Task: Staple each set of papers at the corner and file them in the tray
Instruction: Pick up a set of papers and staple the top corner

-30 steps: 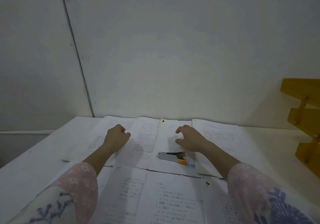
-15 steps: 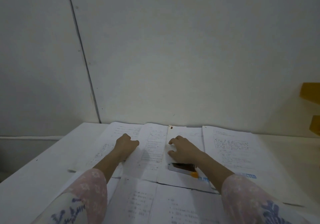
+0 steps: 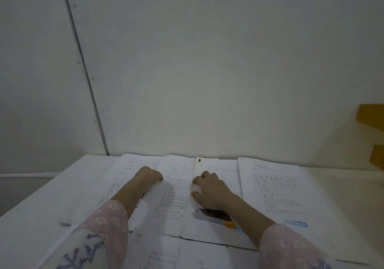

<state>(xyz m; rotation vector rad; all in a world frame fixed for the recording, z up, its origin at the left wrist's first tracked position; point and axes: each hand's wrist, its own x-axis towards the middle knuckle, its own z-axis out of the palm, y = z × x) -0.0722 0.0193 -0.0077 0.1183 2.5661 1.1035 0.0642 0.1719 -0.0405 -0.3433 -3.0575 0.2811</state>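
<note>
Several sets of printed white papers lie side by side on the table against the wall. My left hand rests as a loose fist on the left sheets. My right hand lies with fingers spread on the middle set, its fingertips at that set's left edge. A silver stapler with an orange end lies flat on the papers just under my right wrist, partly hidden by it. Another set lies to the right, with a blue stamp near its lower edge.
A yellow wooden tiered tray shows at the right edge, only partly in view. More printed sheets lie near the front between my sleeves. The white table extends to the left, with the wall right behind the papers.
The view has swung left and down, so the yellow tray has slid toward the right edge. My right hand moved from above the stapler to the middle set's left edge; my left hand barely moved.
</note>
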